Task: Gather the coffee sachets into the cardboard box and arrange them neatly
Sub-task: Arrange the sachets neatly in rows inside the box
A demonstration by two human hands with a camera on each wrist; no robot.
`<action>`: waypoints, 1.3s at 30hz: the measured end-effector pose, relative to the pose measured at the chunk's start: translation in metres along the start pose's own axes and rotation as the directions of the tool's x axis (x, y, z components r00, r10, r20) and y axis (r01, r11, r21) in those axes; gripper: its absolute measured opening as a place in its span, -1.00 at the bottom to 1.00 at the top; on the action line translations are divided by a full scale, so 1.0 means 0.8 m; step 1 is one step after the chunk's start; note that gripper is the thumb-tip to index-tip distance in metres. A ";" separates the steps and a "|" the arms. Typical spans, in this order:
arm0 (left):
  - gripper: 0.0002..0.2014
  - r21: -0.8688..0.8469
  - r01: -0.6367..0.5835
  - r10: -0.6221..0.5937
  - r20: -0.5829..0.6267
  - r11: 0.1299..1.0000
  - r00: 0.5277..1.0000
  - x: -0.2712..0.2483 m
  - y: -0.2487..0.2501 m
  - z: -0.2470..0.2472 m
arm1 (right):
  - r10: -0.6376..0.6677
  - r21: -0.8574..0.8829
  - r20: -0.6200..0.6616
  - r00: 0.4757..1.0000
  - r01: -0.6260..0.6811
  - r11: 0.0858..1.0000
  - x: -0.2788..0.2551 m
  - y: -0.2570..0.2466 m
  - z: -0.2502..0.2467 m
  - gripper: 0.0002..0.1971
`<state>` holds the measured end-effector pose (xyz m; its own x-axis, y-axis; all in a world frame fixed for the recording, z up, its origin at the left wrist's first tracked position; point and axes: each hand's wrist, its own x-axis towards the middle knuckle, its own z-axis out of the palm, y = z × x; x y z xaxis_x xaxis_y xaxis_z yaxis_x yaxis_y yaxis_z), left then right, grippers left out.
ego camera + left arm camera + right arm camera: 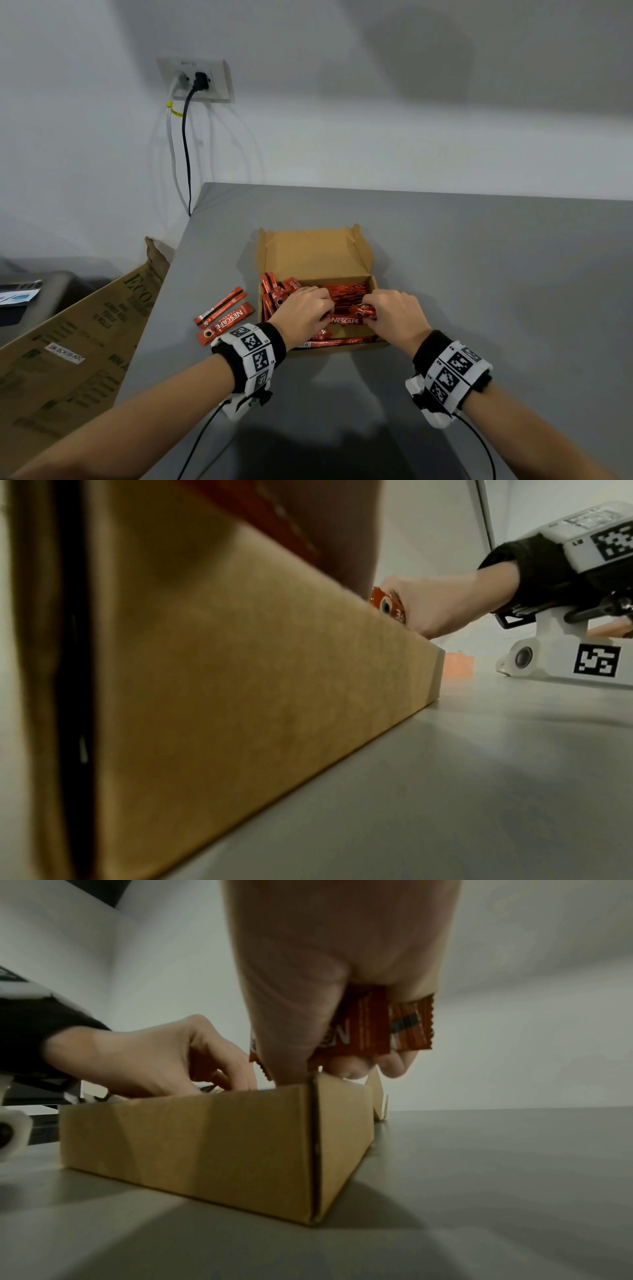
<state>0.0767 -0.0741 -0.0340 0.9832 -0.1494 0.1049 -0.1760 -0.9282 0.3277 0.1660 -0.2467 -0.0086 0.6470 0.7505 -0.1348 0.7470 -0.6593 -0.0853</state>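
An open cardboard box (363, 253) stands on the grey table, lid flap tipped back, holding several red coffee sachets (346, 294). Both hands are over its near half. My left hand (305, 308) grips one end of a small bundle of sachets (346, 320); my right hand (394, 308) grips the other end. In the right wrist view the right hand's fingers (394, 1064) curl round the sachet ends (383, 1026) just above the box's corner (311, 1139). Two more sachets (226, 313) lie on the table left of the box. The left wrist view shows mostly the box wall (240, 696).
A large flattened brown carton (68, 342) leans against the table's left edge. A wall socket (195, 80) with a black and a white cable hangs behind the table's far left corner. The grey table (496, 274) stretches to the right of the box.
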 end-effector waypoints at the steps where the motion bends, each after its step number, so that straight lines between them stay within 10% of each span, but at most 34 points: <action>1: -0.88 0.002 -0.006 0.006 -0.012 1.000 1.000 0.000 0.000 0.000 | 0.001 0.006 0.001 1.000 -0.001 1.000 0.000 0.001 0.000 -0.77; 16: -0.85 0.002 -0.008 0.008 -0.085 1.000 0.996 -0.003 0.002 -0.005 | -0.027 0.178 -0.058 0.998 0.037 0.983 -0.009 0.008 -0.009 -0.73; 21: -0.73 -0.140 0.060 -0.086 -0.186 0.988 0.979 0.000 0.006 -0.046 | 0.106 0.693 -0.109 0.988 -0.001 0.721 -0.017 0.012 -0.031 -0.68; 27: -0.59 -0.493 -0.051 -0.027 -0.151 0.868 0.988 0.008 0.039 -0.064 | -0.046 0.844 0.048 0.998 -0.016 0.537 -0.009 -0.035 -0.041 -0.63; 32: -0.89 -0.592 0.018 -0.144 -0.167 0.806 0.975 -0.001 0.030 -0.063 | -0.173 0.884 0.076 0.982 0.014 0.467 -0.009 -0.044 -0.033 -0.64; 39: -0.56 -0.610 0.090 -0.210 -0.129 0.788 0.969 -0.010 0.021 -0.076 | -0.088 0.843 -0.128 0.988 0.156 0.515 -0.009 -0.032 -0.022 -0.93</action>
<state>0.0631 -0.0681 0.0276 0.9837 0.0938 0.1536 -0.0799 -0.5369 0.8399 0.1451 -0.2348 0.0120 0.5929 0.8053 0.0012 0.3564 -0.2611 -0.8971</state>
